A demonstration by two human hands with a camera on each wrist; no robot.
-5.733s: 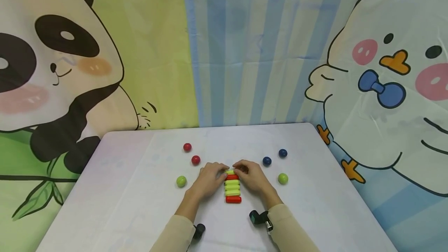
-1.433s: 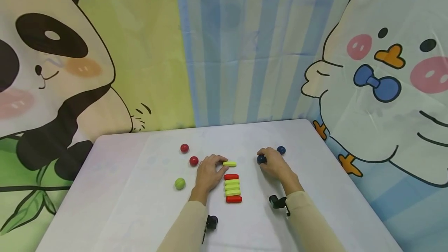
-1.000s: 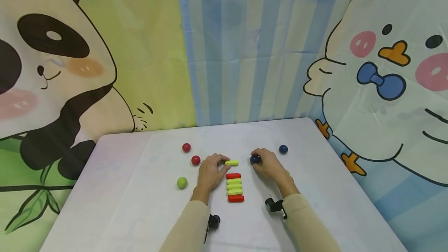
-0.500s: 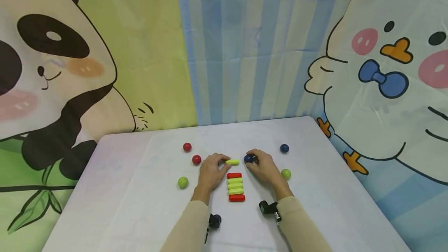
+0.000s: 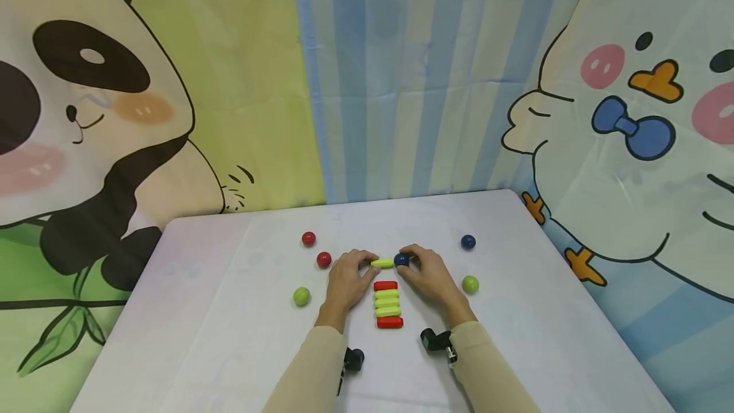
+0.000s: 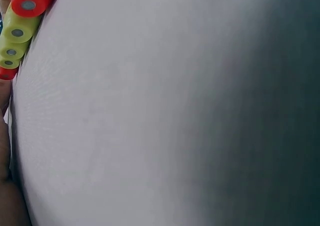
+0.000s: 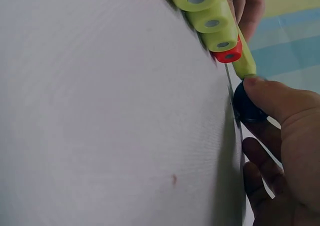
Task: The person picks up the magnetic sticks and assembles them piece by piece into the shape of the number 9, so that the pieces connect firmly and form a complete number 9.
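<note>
My left hand pinches the left end of a yellow-green magnetic rod lying crosswise beyond the column of rods. My right hand pinches a dark blue ball between thumb and fingers. In the right wrist view the blue ball meets the rod's near end. Between the forearms lies a column of rods side by side: a red rod at the far end, three yellow-green rods in the middle, another red rod nearest me. Grey discs show in their ends in both wrist views.
Two red balls and a green ball lie left of my hands. To the right are another blue ball and a green ball. The white table ends at a printed curtain.
The far yellow-green rod has left the column and now lies beyond it in my left hand. My right hand has taken a blue ball and brought it leftward to the rod's right end.
</note>
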